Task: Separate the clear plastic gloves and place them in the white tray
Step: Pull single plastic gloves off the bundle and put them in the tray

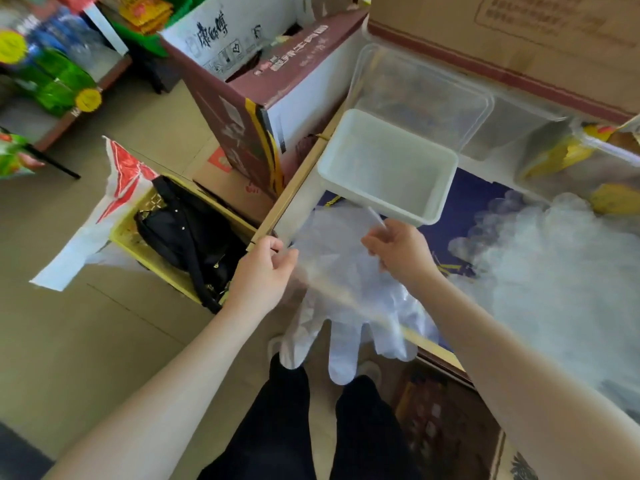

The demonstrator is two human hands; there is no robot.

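The gloves are thin, clear, glossy plastic film. The white tray is smooth, translucent plastic, the boxes printed cardboard, the bag matt black.

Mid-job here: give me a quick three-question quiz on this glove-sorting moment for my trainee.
1. True or false: the white tray already holds a heap of gloves.
2. Which hand pinches the glove's cuff edge just below the tray: A) left hand B) right hand?
3. Fill in: the fingers of the held clear glove point ____ the person's legs.

Key: 1 false, it looks empty; 2 B, while the left hand grips the opposite cuff edge; 3 down toward. The unsorted glove pile lies to the right.
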